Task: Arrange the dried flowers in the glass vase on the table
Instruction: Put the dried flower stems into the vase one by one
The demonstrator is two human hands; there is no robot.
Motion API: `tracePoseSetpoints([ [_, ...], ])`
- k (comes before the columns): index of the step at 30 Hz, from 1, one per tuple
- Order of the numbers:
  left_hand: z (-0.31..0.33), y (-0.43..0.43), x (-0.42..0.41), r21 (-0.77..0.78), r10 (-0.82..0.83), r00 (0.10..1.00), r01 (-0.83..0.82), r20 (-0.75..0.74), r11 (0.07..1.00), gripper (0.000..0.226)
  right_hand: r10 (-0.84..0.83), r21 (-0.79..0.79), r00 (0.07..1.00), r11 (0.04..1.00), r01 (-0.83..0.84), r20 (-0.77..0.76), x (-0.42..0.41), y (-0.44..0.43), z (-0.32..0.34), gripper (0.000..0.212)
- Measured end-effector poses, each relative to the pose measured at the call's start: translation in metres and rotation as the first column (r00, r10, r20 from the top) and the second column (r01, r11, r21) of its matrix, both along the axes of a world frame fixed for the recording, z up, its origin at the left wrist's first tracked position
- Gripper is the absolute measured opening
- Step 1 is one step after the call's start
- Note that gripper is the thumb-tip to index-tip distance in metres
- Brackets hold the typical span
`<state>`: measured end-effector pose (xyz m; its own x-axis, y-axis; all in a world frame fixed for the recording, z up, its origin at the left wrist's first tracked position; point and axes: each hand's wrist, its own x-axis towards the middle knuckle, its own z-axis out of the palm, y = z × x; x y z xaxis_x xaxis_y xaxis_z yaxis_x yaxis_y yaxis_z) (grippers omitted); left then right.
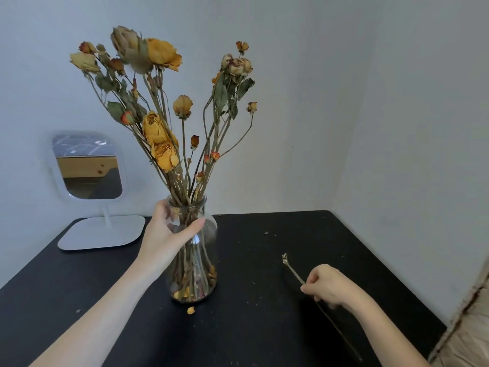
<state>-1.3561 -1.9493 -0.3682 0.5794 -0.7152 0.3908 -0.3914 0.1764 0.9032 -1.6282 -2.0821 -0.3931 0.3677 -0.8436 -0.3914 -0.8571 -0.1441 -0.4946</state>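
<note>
A clear glass vase stands upright on the black table, a little left of centre. Several dried flowers, yellow, orange and beige, fan out above its neck, and loose petals lie in its bottom. My left hand wraps around the vase's neck and shoulder from the left. To the right of the vase, my right hand pinches a thin bare dried stem low over the table; its withered tip points up and left, and its long end runs back toward me.
A white stand mirror sits at the table's back left on a flat base. A fallen yellow petal lies just in front of the vase. Small crumbs dot the tabletop. Grey walls close in behind and on the right.
</note>
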Motion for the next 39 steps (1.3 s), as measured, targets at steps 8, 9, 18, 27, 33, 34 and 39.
tracePoseSetpoints([
  [8,0.0,0.0,0.006,0.018,-0.033,0.999,0.033,-0.028,0.999,0.077,0.103,-0.24,0.9,0.971,0.003,0.425,0.023,0.012,0.023,0.009],
  [9,0.0,0.001,0.007,0.022,-0.04,0.999,0.04,-0.032,0.999,0.075,0.115,-0.262,0.872,0.965,0.016,0.476,0.026,0.015,0.027,0.009],
  [18,0.005,0.003,0.012,0.085,-0.075,0.997,0.074,0.004,0.994,0.044,0.222,-0.328,0.714,0.944,0.012,0.664,0.05,0.035,0.051,0.006],
  [27,0.006,0.012,0.016,0.108,-0.152,0.988,0.151,0.006,0.983,0.04,0.295,-0.367,0.526,0.929,0.036,0.798,0.069,0.058,0.066,0.01],
  [33,0.004,0.02,0.028,0.168,-0.167,0.984,0.157,0.053,0.973,0.027,0.445,-0.5,0.346,0.861,0.088,0.826,0.082,0.084,0.092,0.017],
  [34,0.005,0.02,0.029,0.179,-0.17,0.984,0.157,0.059,0.971,0.027,0.474,-0.53,0.328,0.841,0.107,0.817,0.084,0.087,0.096,0.018],
  [39,0.015,0.015,0.015,0.084,-0.094,0.994,0.09,0.051,0.992,0.048,0.53,-0.591,0.289,0.781,0.202,0.798,0.094,0.09,0.115,0.013],
])
